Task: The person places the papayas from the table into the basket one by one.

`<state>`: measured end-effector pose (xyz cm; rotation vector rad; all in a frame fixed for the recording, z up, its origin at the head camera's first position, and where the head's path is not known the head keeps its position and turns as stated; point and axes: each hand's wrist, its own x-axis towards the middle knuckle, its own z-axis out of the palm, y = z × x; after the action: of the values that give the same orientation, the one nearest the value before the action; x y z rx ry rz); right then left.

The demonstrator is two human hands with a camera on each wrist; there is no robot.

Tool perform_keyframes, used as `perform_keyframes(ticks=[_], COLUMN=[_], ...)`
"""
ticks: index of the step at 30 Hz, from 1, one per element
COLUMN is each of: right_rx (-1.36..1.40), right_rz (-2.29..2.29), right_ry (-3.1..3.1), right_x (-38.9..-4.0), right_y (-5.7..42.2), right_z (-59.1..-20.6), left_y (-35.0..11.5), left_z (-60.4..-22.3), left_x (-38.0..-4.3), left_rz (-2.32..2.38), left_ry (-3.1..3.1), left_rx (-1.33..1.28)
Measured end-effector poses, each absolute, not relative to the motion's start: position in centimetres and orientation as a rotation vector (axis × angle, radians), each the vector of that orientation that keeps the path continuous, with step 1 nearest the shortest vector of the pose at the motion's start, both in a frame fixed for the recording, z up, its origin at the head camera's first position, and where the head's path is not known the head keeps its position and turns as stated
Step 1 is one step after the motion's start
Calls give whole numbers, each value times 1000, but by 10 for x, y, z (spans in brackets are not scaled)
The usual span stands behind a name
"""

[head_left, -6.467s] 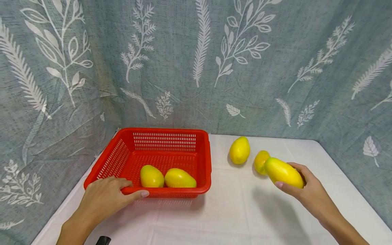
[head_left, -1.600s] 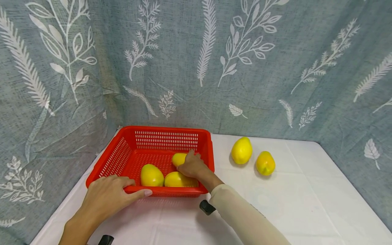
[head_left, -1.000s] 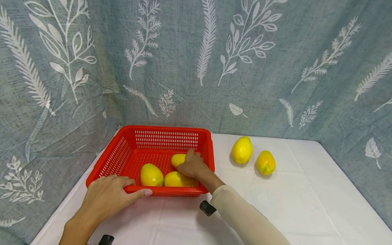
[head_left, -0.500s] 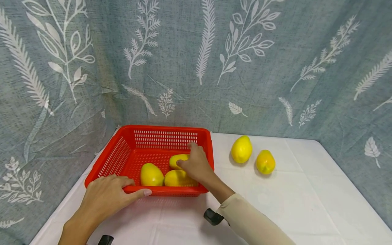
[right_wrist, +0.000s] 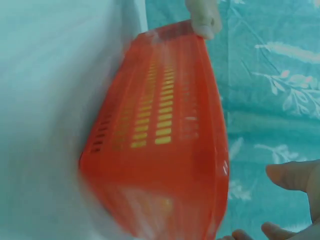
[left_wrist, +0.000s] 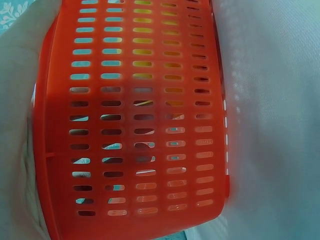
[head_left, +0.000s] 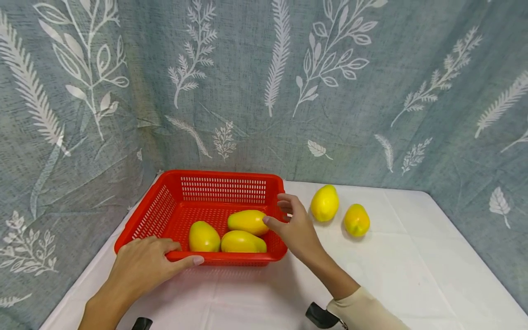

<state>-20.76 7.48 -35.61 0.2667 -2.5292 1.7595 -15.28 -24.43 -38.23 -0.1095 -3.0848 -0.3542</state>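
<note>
My left hand (head_left: 142, 263) grips the near left rim of a red plastic basket (head_left: 224, 174), thumb along the front edge and fingers over the inside. The basket's slotted wall (left_wrist: 135, 110) fills much of the left wrist view. Three yellow mangoes lie in the basket: one at the front left (head_left: 204, 237), another beside it (head_left: 243, 242), and a third behind that one (head_left: 247, 222). Above the basket's right rim my right hand (head_left: 300, 228) holds nothing, its fingers spread and thumb near the third mango. In the right wrist view its thumb (right_wrist: 292, 175) shows apart from the basket.
Right of the basket, two more yellow fruits stand on the white cloth (head_left: 392, 275): a taller one (head_left: 324, 203) near the curtain and a smaller one (head_left: 356, 220) beside it. A blue-green leaf-patterned curtain (head_left: 247, 91) encloses the back and sides.
My right hand carried a mango from the right into the basket, let it go, and has drawn back rightward to the rim. The left hand has kept its hold.
</note>
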Motion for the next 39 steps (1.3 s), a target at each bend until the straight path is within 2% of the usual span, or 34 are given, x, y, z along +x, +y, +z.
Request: perform_keyframes(ticks=[23, 39], right_rx=[-188, -429], right_rz=[1581, 1477], right_ry=[-2625, -2679], right_x=[-163, -182], right_y=[218, 262], right_z=[-374, -396], left_y=[-245, -244], left_z=[-383, -383], left_x=[-152, -151], left_rz=[-343, -344], left_ry=[-3081, -3054], left_rx=[-112, -127])
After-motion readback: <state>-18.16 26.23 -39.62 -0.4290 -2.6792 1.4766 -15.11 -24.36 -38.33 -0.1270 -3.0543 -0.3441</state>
